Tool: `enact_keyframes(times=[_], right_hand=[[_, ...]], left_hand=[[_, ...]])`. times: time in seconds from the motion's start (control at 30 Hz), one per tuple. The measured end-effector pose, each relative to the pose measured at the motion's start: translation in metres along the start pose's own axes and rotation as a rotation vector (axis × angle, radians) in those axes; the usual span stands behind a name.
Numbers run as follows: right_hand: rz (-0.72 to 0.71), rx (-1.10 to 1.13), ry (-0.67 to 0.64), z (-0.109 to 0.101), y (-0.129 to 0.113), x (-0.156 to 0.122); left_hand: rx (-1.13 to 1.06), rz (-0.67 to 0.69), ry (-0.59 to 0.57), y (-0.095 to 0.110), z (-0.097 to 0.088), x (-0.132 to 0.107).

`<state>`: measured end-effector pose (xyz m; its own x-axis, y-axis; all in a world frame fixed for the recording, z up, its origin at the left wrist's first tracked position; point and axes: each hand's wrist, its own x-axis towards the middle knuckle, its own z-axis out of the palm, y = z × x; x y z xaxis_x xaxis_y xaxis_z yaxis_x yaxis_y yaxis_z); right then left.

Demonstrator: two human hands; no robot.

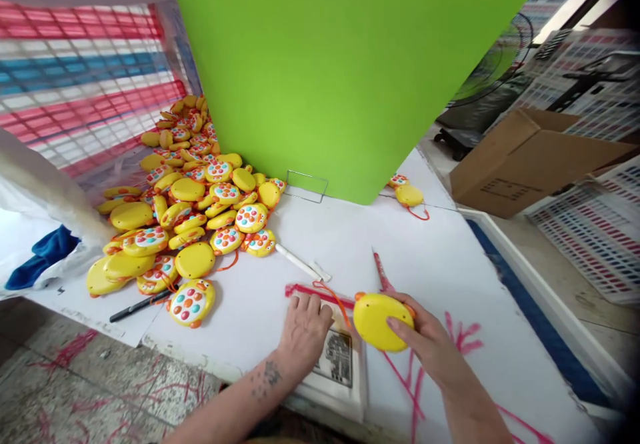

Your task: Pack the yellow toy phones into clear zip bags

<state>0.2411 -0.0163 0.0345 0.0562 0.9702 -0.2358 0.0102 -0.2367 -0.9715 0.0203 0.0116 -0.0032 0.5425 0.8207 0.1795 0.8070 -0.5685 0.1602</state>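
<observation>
In my right hand [430, 337] is a yellow duck-like toy [384, 322], gripped between thumb and fingers with its plain back up. An orange cord [333, 297] loops off the toy's left side. My left hand [305, 331] has its fingers curled down at the top edge of a clear plastic bag [357, 381] with a red strip and black print. The fingertips are partly hidden, but they seem to pinch the bag. Just behind the held toy lies a red pointed tool [381, 272], partly covered.
A heap of similar yellow toys [187, 189] with coloured buttons fills the left. A tall green panel [320, 84] stands behind the white table [450, 244]. Near the hands lie a white stick [299, 261] and a black pen [143, 305]. A cardboard box [510, 164] stands right.
</observation>
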Motion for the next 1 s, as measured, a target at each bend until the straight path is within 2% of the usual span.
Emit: enact_keyframes(times=[0.17,0.2,0.27,0.53,0.83,1.0], right_hand=[[0.055,0.071,-0.350,-0.008,-0.008,-0.011],[0.050,0.088,-0.400,-0.009,-0.008,-0.010],[0.025,0.127,-0.421,-0.009,-0.007,-0.008],[-0.002,0.222,-0.160,0.005,-0.002,0.008],[-0.101,0.094,0.136,0.030,0.013,0.045],[-0.157,0.077,0.174,0.045,0.009,0.054]], left_hand=[[-0.026,0.001,0.004,-0.005,-0.001,0.005],[-0.026,-0.002,0.000,-0.005,-0.002,0.007],[-0.015,-0.008,-0.010,-0.006,-0.003,0.012],[0.024,0.015,0.035,-0.007,0.005,0.014],[-0.096,0.295,0.167,-0.008,0.000,0.005],[-0.079,0.375,0.195,-0.009,-0.004,0.003]])
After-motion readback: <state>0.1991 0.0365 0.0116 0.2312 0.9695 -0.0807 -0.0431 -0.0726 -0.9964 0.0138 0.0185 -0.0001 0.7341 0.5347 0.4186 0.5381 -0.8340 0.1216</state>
